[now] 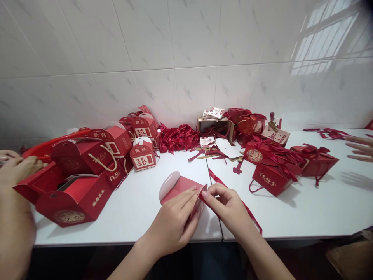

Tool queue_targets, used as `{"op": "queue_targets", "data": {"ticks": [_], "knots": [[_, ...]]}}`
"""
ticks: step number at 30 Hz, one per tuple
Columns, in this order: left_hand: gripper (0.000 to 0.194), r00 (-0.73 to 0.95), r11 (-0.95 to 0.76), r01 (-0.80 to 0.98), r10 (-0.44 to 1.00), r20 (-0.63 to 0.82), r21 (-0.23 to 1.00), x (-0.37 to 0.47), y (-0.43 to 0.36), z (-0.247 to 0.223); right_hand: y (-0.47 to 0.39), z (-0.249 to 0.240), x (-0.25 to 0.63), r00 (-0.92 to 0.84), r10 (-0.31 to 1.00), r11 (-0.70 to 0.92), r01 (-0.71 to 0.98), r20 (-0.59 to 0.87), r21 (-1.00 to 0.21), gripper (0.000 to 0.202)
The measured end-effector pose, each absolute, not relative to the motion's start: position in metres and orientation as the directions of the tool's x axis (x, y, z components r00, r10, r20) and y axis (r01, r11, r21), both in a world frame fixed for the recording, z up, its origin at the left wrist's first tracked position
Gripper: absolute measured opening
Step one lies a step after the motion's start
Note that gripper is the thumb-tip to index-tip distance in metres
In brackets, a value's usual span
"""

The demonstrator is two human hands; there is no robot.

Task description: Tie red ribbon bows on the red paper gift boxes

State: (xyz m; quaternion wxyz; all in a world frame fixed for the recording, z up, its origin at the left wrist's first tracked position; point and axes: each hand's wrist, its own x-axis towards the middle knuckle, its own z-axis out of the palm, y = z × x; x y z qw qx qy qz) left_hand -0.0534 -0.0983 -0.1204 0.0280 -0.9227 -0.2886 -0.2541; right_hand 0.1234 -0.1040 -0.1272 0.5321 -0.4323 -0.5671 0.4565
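A red paper gift box (186,186) with a pale rounded flap lies tilted near the table's front edge. My left hand (176,219) grips its near side, with fingers across the top and the thumb below. At the box's right flap, my right hand (225,204) pinches a dark red ribbon (250,216) between thumb and forefinger. The ribbon's loose length trails under and past my right hand toward the table edge. Where the ribbon meets the flap is partly hidden by my fingertips.
Several red gift boxes (77,198) crowd the left, and tied boxes (275,177) stand right. A ribbon heap (179,138) and an open carton (217,126) lie by the wall. Other people's hands show at the left (21,167) and right (361,147). A seam crosses the white table (145,217).
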Motion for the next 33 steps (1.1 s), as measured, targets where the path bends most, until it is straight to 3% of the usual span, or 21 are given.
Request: {"op": "queue_targets", "data": {"ticks": [17, 33], "knots": [[0.039, 0.696, -0.837, 0.539, 0.509, 0.506, 0.1, -0.0526, -0.099, -0.1183, -0.1031, -0.1263, 0.1223, -0.062, 0.978, 0.202, 0.054, 0.199, -0.978, 0.025], [0.038, 0.713, -0.831, 0.557, 0.482, 0.51, 0.007, -0.0534, -0.0989, -0.1205, -0.1045, -0.1262, 0.1199, -0.202, 0.979, -0.024, -0.274, 0.033, -0.961, 0.033]]}}
